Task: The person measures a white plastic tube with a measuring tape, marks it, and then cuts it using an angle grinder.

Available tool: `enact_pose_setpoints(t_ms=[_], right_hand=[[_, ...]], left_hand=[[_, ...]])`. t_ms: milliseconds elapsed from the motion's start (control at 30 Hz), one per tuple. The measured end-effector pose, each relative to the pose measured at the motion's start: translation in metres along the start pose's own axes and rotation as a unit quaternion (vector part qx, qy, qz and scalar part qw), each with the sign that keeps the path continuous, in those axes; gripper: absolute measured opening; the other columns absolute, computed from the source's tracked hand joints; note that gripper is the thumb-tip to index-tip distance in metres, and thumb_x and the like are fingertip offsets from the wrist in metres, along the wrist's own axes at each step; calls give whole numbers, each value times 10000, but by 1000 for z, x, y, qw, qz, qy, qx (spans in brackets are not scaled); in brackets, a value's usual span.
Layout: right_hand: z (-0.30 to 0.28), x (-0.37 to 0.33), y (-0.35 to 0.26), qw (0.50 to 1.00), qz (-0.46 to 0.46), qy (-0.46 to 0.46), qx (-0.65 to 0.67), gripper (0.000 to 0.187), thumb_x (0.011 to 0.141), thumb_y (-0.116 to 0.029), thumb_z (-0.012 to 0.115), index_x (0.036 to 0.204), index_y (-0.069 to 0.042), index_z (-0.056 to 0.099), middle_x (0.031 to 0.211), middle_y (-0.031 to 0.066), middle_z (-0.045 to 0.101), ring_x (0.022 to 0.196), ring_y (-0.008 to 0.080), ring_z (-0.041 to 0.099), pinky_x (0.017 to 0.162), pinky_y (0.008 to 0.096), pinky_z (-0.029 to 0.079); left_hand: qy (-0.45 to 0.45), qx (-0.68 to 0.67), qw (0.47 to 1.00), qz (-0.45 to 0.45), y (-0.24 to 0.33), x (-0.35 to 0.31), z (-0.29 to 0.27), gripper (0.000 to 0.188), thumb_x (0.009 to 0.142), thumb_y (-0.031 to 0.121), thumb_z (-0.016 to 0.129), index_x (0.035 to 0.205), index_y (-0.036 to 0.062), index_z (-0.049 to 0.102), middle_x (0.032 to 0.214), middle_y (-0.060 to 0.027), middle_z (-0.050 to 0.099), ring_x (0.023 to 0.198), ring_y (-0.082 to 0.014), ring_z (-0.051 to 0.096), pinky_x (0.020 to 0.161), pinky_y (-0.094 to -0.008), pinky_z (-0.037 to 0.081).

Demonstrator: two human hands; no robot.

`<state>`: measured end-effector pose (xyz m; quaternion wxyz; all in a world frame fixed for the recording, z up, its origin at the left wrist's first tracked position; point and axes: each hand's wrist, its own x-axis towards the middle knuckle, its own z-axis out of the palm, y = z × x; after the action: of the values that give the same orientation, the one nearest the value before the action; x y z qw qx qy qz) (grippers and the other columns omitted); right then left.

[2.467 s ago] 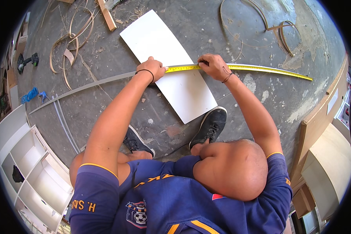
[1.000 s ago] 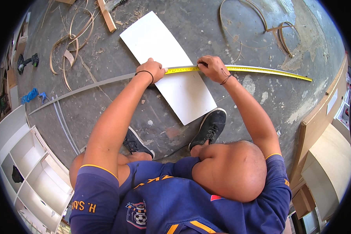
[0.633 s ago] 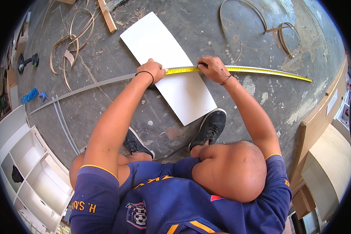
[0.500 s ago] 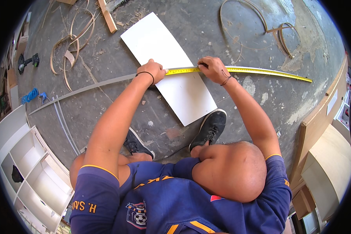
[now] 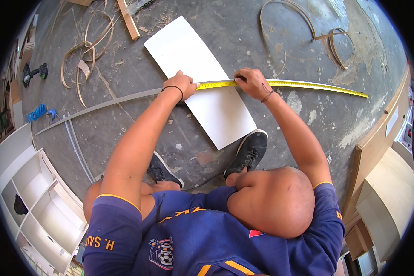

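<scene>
A yellow tape measure (image 5: 308,84) is drawn out along a long thin pale strip (image 5: 119,100), both crossing a white rectangular board (image 5: 188,48) on the floor. My left hand (image 5: 180,86) is closed on the tape at the board's left edge, its thumb pressed at the blade; the tape's case cannot be seen clearly. Toward the board's right side, my right hand (image 5: 253,83) has its fingers curled over the tape and strip. Something dark shows at its fingertips, too small to make out. Beyond this hand the blade runs on to the right.
Coils of thin edging strip (image 5: 95,43) lie at far left, and more coils (image 5: 338,46) at far right. A wooden stick (image 5: 129,20), a cordless drill (image 5: 34,73) and a blue coiled hose (image 5: 37,112) are around. White shelving (image 5: 43,184) stands at left, wooden panels (image 5: 377,133) at right.
Both hands keep their grip at almost the same spots. The whole view has shifted very slightly; the tape, strip and board show no clear movement of their own.
</scene>
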<state>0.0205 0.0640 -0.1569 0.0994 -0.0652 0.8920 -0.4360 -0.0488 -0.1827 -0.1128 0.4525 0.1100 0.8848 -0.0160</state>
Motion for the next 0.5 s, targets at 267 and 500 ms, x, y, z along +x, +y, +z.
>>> enact_pose_setpoints(t_ms=[267,500], right_hand=[[0,0,1,1000,-2,-10,-10,171,780,-125,573,870,-5,656,838,185,642,790,381,605,729,426,487],[0,-1,0,1000,0,-2,-2,165,774,-120,576,865,-6,654,838,188,643,792,384,606,730,424,488]], left_hand=[[27,-7,1000,6,-4,2,6,425,920,477,474,1097,150,679,1236,-147,515,1085,-318,575,947,-420,450],[9,1,1000,-3,-1,0,3,411,934,447,473,1159,155,655,1314,-126,479,1119,-295,566,962,-411,445]])
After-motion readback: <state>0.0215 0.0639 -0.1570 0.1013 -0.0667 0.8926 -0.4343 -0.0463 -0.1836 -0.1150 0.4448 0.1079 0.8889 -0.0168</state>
